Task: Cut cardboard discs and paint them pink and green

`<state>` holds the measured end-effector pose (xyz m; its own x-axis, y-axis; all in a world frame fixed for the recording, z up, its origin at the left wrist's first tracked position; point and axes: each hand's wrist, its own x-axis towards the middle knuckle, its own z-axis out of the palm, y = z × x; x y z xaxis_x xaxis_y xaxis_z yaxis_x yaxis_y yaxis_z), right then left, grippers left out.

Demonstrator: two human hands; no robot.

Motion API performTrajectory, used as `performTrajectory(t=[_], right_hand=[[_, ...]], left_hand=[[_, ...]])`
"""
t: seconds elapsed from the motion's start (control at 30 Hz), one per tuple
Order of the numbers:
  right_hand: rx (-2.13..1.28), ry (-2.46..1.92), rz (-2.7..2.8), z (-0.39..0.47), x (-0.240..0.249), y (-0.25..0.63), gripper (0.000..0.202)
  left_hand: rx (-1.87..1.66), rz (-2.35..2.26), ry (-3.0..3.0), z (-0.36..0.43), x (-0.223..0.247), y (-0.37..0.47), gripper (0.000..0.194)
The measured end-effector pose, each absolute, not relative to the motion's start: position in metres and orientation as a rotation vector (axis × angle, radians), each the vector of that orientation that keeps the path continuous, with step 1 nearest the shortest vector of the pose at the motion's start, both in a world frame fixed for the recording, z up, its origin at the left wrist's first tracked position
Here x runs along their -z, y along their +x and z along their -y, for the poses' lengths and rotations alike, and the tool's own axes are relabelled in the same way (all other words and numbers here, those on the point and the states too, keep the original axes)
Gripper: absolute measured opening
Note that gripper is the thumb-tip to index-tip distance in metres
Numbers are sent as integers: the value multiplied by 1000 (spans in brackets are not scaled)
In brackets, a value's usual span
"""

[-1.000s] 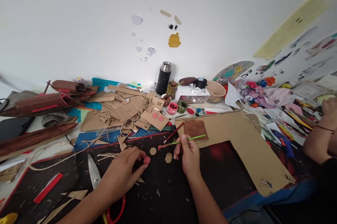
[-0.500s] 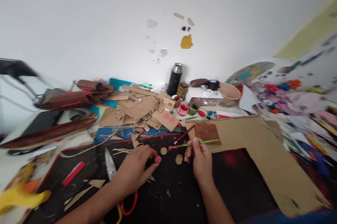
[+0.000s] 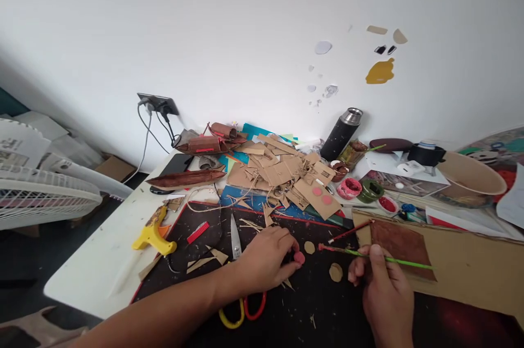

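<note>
My left hand (image 3: 264, 261) pinches a small pink-painted disc (image 3: 299, 257) against the black mat (image 3: 319, 315). A green-handled paintbrush (image 3: 368, 256) sits in my right hand (image 3: 382, 288), its pink tip pointing left toward the disc. Two plain cardboard discs (image 3: 309, 247) (image 3: 335, 272) lie on the mat between my hands. A second brush with a red handle (image 3: 350, 232) rests just behind them. A brown-painted patch (image 3: 399, 247) shows on the large cardboard sheet (image 3: 470, 271) beside my right hand.
Scissors (image 3: 241, 282) lie under my left wrist. A heap of cardboard scraps (image 3: 282, 171), paint pots (image 3: 349, 188), a black flask (image 3: 341, 134) and a bowl (image 3: 470, 173) stand behind. A yellow glue gun (image 3: 153, 233) lies at left, a white fan (image 3: 36, 190) beyond the table edge.
My view has swung left, bringing the fan, wall socket and glue gun into sight. Both hands keep their hold on disc and brush.
</note>
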<state>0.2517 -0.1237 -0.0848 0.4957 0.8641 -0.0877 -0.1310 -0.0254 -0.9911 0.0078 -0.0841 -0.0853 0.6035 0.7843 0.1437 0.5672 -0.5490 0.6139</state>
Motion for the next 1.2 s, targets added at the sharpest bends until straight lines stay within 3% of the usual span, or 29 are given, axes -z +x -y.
performTrajectory(t=[0.4,0.83,1.2], right_hand=[[-932,-1327,708,119,86,247,51],[-949,-1307,712,118,87,245,52],[-969,-1309,702,118,80,243,54]], left_hand=[[-539,-1029,2320,81,85,3,6],[-616,-1019,2365,77,92,2,20],[-630,-1001,2401,77,96,1,22]])
